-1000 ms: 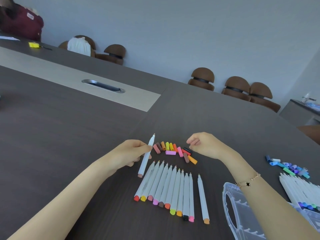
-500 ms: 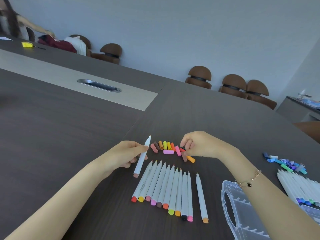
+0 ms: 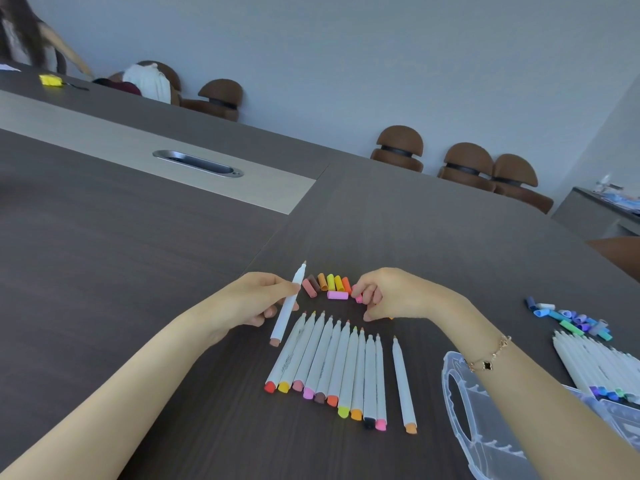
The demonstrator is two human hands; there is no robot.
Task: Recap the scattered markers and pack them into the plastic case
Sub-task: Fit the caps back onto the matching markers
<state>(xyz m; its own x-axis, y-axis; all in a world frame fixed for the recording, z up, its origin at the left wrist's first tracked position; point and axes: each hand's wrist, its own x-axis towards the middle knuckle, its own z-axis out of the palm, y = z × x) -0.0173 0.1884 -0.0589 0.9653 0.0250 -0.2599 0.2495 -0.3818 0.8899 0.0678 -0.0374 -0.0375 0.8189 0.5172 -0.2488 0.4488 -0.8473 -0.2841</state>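
Bare forearms; gold clover bracelet point(image 3: 488, 355), right wrist.

The counter point(image 3: 173, 271) is showing a dark, matt wood-grain finish, with a paler wood-look strip point(image 3: 104, 133) running across it and a brushed metal cable slot point(image 3: 197, 163) gleaming in that strip. The markers point(image 3: 332, 362) are looking like smooth white plastic with a slight sheen, and the loose caps point(image 3: 329, 284) like coloured, satiny plastic. The plastic case point(image 3: 485, 427) is showing clear, glossy plastic. A thin gold-coloured metal bracelet point(image 3: 488, 355) is glinting on the right wrist. The chairs point(image 3: 398, 147) are appearing to be smooth brown leather-like upholstery.
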